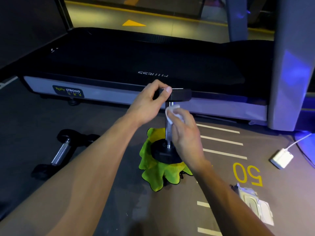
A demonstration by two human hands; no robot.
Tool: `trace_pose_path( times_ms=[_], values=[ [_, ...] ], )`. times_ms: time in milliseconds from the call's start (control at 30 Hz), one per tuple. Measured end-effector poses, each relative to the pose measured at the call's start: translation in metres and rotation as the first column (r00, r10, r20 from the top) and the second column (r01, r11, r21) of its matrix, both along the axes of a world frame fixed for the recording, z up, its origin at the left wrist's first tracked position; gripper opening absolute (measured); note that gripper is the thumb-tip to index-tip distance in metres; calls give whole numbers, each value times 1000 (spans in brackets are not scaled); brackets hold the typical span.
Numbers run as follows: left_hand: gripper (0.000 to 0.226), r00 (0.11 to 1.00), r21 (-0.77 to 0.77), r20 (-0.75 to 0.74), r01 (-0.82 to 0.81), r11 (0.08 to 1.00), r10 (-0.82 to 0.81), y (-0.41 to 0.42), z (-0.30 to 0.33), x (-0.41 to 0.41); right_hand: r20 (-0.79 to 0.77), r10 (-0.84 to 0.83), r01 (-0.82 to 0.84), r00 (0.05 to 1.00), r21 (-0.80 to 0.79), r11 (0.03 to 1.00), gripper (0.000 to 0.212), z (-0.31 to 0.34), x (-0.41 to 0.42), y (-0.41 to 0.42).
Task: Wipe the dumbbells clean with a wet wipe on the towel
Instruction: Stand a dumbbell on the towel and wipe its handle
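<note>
1. The right hand (185, 133) pinches a white wet wipe (173, 114) against the chrome handle of the upright dumbbell (168, 130).
2. The left hand (148, 103) grips that dumbbell's top head, steadying it.
3. Its lower head stands on the green towel (158, 172) on the floor.
4. A second dumbbell (61, 152) lies to the left, off the towel.
5. To wipe well, I judge: wrap the wipe round the handle, stroke full length, keep the top held firm.
</note>
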State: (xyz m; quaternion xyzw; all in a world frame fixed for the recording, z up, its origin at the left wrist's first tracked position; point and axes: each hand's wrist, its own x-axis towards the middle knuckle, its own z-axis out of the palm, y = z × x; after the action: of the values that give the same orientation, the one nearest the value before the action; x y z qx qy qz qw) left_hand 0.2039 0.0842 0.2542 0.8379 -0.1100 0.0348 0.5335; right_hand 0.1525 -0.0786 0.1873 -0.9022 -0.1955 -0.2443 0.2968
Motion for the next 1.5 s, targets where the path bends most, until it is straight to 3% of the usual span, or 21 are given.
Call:
trace_pose_path(
  times_ms=[133, 267, 433, 500, 600, 733, 800, 867, 933, 1033, 1200, 1300, 1367, 1500],
  values=[
    [11, 1000, 22, 16, 3, 1000, -4, 0, 1, -2, 4, 92, -91, 996, -117, 989, 42, -6, -14, -12],
    [9, 999, 36, 32, 13, 999, -14, -8, 2, -4, 86, 11, -10, 996, -12, 1000, 32, 15, 12, -13],
    [10, 1000, 35, 15, -25, 999, 25, -4, 5, -8, -51, 167, -174, 985, -198, 965, 37, -9, -13, -24],
    [10, 1000, 42, 10, -27, 999, 27, -3, 5, -11, -104, 165, -175, 981, -100, 979, 34, -9, -18, -32],
    [12, 1000, 38, 10, -27, 999, 26, -5, 6, -13, -145, 16, 13, 989, 199, 980, 20, 12, -13, -33],
    [9, 1000, 35, 18, -10, 999, 10, -6, 7, -17, -276, -150, 272, 949, 483, 833, 28, 36, 1, -33],
    [8, 1000, 43, 22, -9, 999, 8, -7, 7, -17, -237, -226, 323, 945, 553, 769, 28, 39, -1, -31],
    [9, 999, 49, 33, -11, 999, 9, -9, 7, -18, -160, -253, 299, 954, 534, 791, 20, 34, -9, -25],
    [9, 999, 48, 39, -14, 999, 12, -10, 8, -19, -103, -179, 206, 978, 406, 890, 14, 20, -17, -19],
    [9, 999, 46, 46, -23, 999, 21, -12, 8, -19, -192, 5, 47, 981, 267, 962, 15, 3, -19, -14],
    [10, 999, 57, 44, -30, 998, 27, -12, 8, -19, -289, 40, 93, 956, 432, 897, 16, -1, -12, -17],
    [13, 999, 69, 44, -27, 997, 24, -12, 8, -19, -388, 143, 61, 911, 469, 881, 12, 8, -3, -24],
    [12, 999, 70, 41, -23, 997, 20, -13, 9, -20, -378, 145, 44, 914, 448, 893, 13, 12, 0, -27],
    [7, 999, 64, 40, -12, 998, 10, -14, 9, -20, -251, -11, 125, 968, 444, 887, 19, 22, -6, -34]
  ],
)
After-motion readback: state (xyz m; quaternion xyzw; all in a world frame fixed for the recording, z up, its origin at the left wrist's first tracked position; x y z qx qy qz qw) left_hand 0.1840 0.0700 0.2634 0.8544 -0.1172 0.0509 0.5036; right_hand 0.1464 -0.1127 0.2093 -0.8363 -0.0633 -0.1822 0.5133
